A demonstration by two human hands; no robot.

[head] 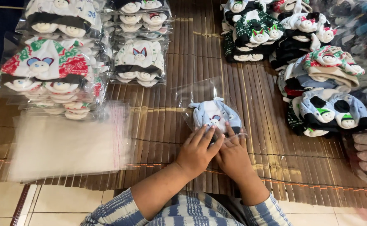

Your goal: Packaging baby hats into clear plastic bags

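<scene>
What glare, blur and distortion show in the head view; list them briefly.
Head view: glare streaks the bagged hat stacks at top left; the pile of empty clear bags looks smeared and soft; the hands, left hand and right hand, and the clear bag with a hat are fairly sharp; wide-angle bending curves the bamboo mat edges; lighting even, shadows weak.

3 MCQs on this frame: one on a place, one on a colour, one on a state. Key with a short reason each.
1. Where does the stack of empty clear bags lie?
A. left of the hands
B. right of the hands
C. on the loose hats

2. What colour is the hat under the hands?
A. red
B. light blue
C. green

3. What state is that hat in?
A. bare on the mat
B. inside a clear bag
C. on the packed stacks

Key: 1 A, it lies on the mat's left part. 2 B, pale blue fabric. 3 B, a clear bag covers it, with left hand and right hand at its open end.
</scene>
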